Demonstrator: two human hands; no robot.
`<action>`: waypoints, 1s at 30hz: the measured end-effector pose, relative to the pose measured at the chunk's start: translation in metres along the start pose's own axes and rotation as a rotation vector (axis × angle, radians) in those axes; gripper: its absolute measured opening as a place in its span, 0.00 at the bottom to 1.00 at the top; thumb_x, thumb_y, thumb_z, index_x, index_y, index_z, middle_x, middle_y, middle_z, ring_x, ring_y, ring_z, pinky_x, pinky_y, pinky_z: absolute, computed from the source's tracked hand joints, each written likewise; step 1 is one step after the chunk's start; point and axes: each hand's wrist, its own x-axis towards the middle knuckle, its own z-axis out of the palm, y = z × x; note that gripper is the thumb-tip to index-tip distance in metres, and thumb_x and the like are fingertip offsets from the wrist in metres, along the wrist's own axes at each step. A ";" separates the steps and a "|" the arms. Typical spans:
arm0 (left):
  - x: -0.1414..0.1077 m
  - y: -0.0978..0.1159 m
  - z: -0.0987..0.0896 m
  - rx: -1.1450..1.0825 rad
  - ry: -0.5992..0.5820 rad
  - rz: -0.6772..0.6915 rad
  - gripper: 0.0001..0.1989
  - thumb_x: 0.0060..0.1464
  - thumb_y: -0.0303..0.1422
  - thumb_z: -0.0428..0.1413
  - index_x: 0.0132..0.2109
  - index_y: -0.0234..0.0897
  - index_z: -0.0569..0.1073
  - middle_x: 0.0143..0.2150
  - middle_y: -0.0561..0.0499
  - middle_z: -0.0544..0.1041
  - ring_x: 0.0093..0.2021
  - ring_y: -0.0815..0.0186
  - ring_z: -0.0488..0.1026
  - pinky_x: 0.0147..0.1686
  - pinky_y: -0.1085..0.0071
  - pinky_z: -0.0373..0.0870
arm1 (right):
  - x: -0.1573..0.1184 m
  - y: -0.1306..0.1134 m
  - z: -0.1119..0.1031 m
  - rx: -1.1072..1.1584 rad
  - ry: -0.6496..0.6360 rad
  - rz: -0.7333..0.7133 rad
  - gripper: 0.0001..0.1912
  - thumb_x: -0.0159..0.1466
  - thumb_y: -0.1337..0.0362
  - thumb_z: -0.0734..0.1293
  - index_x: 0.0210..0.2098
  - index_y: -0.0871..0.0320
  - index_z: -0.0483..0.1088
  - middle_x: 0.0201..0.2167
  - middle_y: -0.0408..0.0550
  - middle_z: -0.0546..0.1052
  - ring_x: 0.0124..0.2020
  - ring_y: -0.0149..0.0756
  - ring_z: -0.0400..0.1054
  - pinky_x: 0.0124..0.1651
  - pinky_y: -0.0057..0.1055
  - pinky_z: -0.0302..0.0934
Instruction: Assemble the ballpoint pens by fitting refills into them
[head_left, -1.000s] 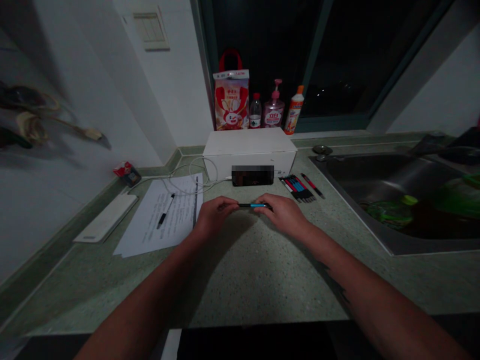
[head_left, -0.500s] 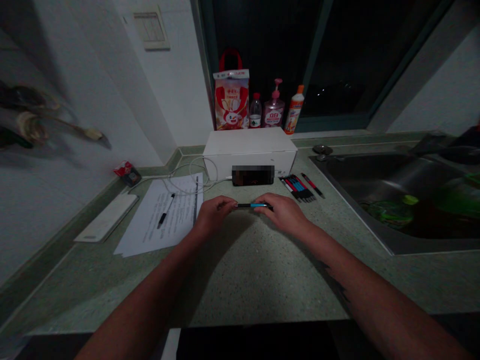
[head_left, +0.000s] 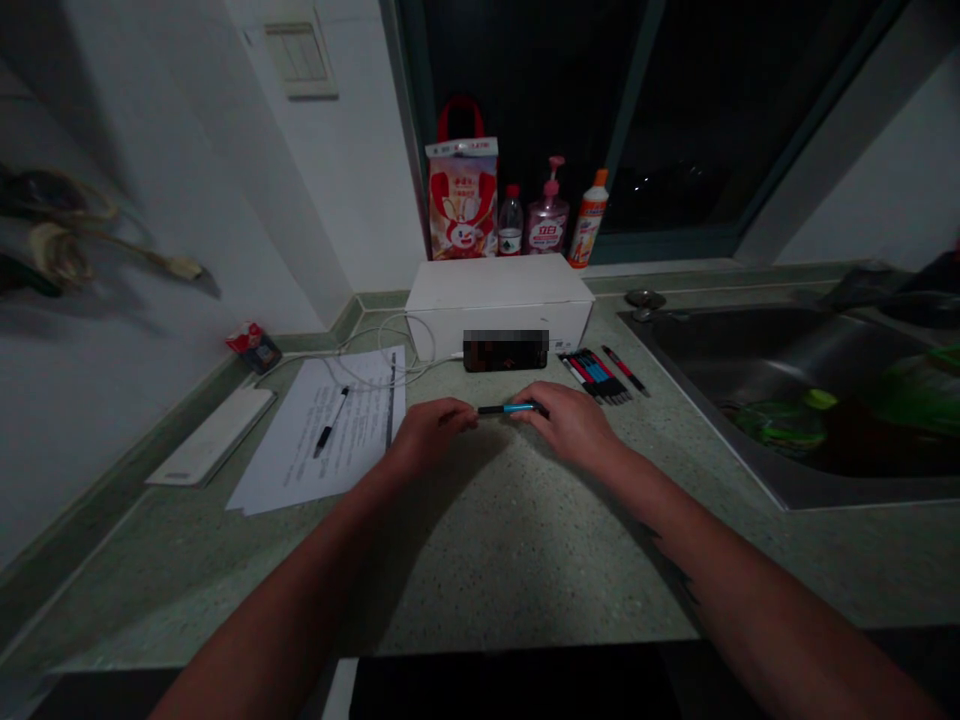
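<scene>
A pen with a blue barrel and a black end [head_left: 517,408] lies level in the air, just above the counter. My right hand [head_left: 568,420] is closed around its right part, fingertips on the blue barrel. At the black left end, the fingers of my left hand [head_left: 433,432] are pinched together. A row of several pens [head_left: 595,377] in red, blue, black and white lies beyond my right hand, with one red and black pen [head_left: 624,370] slightly apart. On printed sheets [head_left: 300,440] to the left rests a white and black pen [head_left: 331,422].
A phone [head_left: 505,355] leans against a white box [head_left: 499,285], with a white cable [head_left: 352,350] running left. A white flat case [head_left: 214,440] sits by the wall. At right is a steel sink [head_left: 697,400]; bottles [head_left: 547,222] and a red bag [head_left: 463,205] stand behind the box.
My left fingers have shifted slightly right and down at the pen's black end. The pen has moved a little right with my right hand, which stays closed on it.
</scene>
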 end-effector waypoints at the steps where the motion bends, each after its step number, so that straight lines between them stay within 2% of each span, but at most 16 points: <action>1: 0.000 -0.001 -0.001 0.030 0.010 0.033 0.11 0.59 0.37 0.55 0.34 0.39 0.80 0.33 0.50 0.82 0.34 0.64 0.76 0.37 0.69 0.68 | 0.000 0.000 0.000 -0.006 -0.012 0.001 0.07 0.69 0.59 0.67 0.42 0.52 0.77 0.39 0.47 0.81 0.41 0.42 0.74 0.41 0.35 0.63; 7: -0.001 -0.003 -0.004 0.135 0.072 0.201 0.10 0.60 0.37 0.56 0.38 0.39 0.81 0.37 0.49 0.82 0.39 0.62 0.77 0.41 0.67 0.69 | 0.002 0.001 0.005 -0.032 -0.104 0.015 0.12 0.72 0.59 0.62 0.41 0.52 0.78 0.39 0.48 0.82 0.42 0.42 0.75 0.42 0.35 0.63; 12: 0.001 -0.004 -0.003 0.086 0.008 0.132 0.10 0.60 0.35 0.55 0.37 0.38 0.81 0.34 0.49 0.82 0.35 0.64 0.76 0.37 0.68 0.69 | 0.002 0.000 0.004 -0.011 -0.061 -0.002 0.08 0.70 0.59 0.66 0.44 0.52 0.77 0.43 0.48 0.81 0.44 0.43 0.75 0.44 0.36 0.64; 15: 0.000 -0.004 -0.001 0.071 0.017 0.122 0.09 0.59 0.34 0.56 0.36 0.38 0.81 0.34 0.49 0.82 0.35 0.63 0.76 0.38 0.67 0.70 | 0.001 -0.001 0.002 -0.011 -0.061 -0.007 0.08 0.70 0.60 0.67 0.44 0.52 0.77 0.42 0.48 0.81 0.43 0.42 0.75 0.43 0.36 0.64; 23: -0.004 -0.001 -0.002 0.142 0.062 0.227 0.10 0.61 0.35 0.55 0.39 0.39 0.81 0.37 0.48 0.82 0.38 0.61 0.76 0.41 0.65 0.69 | 0.001 -0.003 0.004 0.020 -0.208 0.080 0.12 0.72 0.60 0.62 0.40 0.53 0.78 0.35 0.46 0.82 0.34 0.38 0.74 0.37 0.33 0.60; 30: -0.002 -0.004 0.003 0.131 0.102 0.169 0.09 0.60 0.36 0.56 0.41 0.38 0.81 0.34 0.49 0.79 0.34 0.63 0.73 0.38 0.66 0.69 | 0.002 -0.003 0.003 0.054 -0.106 0.127 0.08 0.68 0.59 0.68 0.44 0.52 0.76 0.40 0.47 0.83 0.39 0.41 0.75 0.39 0.34 0.61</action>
